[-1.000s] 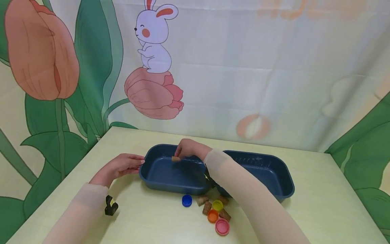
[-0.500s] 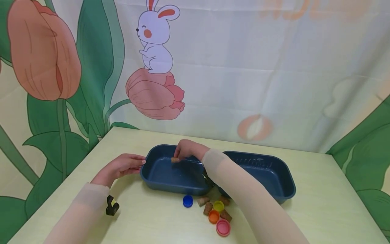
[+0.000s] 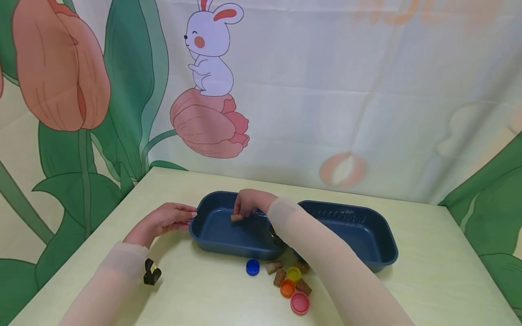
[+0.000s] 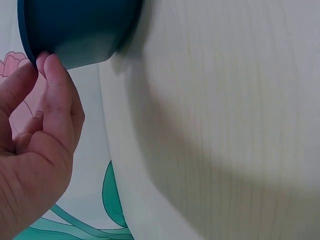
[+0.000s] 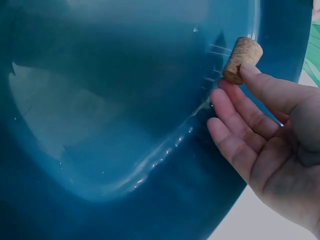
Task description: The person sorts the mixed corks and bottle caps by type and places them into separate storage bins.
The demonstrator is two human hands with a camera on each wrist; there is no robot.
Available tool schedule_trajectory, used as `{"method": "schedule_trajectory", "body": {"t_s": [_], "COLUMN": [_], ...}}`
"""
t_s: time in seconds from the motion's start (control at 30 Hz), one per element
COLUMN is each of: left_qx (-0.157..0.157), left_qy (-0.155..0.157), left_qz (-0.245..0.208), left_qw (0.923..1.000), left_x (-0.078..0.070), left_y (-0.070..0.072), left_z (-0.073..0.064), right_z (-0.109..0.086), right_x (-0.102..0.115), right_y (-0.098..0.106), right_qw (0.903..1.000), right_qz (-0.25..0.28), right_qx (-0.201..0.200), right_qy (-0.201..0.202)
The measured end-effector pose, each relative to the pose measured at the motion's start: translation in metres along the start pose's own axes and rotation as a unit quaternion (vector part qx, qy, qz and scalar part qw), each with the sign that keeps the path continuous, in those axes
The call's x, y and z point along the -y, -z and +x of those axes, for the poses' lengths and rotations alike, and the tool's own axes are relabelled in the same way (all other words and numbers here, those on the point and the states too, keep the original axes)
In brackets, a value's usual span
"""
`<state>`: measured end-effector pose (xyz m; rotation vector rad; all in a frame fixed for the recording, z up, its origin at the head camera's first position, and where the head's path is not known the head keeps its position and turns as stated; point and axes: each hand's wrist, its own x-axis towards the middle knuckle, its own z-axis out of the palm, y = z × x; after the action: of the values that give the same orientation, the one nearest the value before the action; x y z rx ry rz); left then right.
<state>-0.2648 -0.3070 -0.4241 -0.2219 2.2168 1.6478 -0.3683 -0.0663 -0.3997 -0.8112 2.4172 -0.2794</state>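
Note:
In the head view, my right hand [image 3: 248, 203] reaches into the left dark blue tub [image 3: 238, 252]. Thumb and index finger pinch a short cork [image 5: 243, 59], its other fingers loosely bent above the tub floor in the right wrist view. At the tub's left end, my left hand [image 3: 169, 218] holds the rim between thumb and fingertips [image 4: 52, 62]. Several more corks [image 3: 273, 267] lie on the table in front of the tubs, among a blue cap [image 3: 253, 267], a yellow cap [image 3: 293, 274], an orange cap [image 3: 287, 288] and a pink cap [image 3: 300, 303].
A second dark blue tub [image 3: 383, 235] stands at the right, partly hidden by my right sleeve [image 3: 326, 249]. Behind the pale table [image 3: 195, 294] hangs a curtain [image 3: 297, 113] printed with tulips and a rabbit. A small black device [image 3: 152, 272] sits at my left wrist.
My right hand has lowered the cork slightly within the left tub, toward the near side. The left hand stays at the rim. The head view has shifted a little.

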Motion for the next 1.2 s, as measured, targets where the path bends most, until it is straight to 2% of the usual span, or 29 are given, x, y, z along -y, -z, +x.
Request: {"method": "schedule_trajectory", "body": {"t_s": [0.43,0.73,1.03,1.2], "left_qx": [0.004,0.002,0.01,0.003], "left_qy": [-0.011,-0.011,-0.025,-0.017], "left_qz": [0.003,0.003,0.001,-0.003], "left_qw": [0.9999,0.9999,0.9996,0.9998], "left_x": [0.0027,0.0034,0.0055,0.0025], "left_y": [0.0007,0.0008,0.002,-0.0002], "left_z": [0.001,0.0007,0.0018,0.0006], "right_z": [0.0074,0.0079,0.0079,0.01], "right_x": [0.0028,0.0033,0.0041,0.0036], "right_y": [-0.0039,-0.0068,-0.0065,-0.0061], "right_qw": [0.9993,0.9995,0.9994,0.9991], "right_qz": [-0.031,-0.02,-0.008,0.001], "right_qx": [0.007,0.009,0.019,0.025], "right_qy": [-0.019,-0.022,-0.03,-0.034]}}
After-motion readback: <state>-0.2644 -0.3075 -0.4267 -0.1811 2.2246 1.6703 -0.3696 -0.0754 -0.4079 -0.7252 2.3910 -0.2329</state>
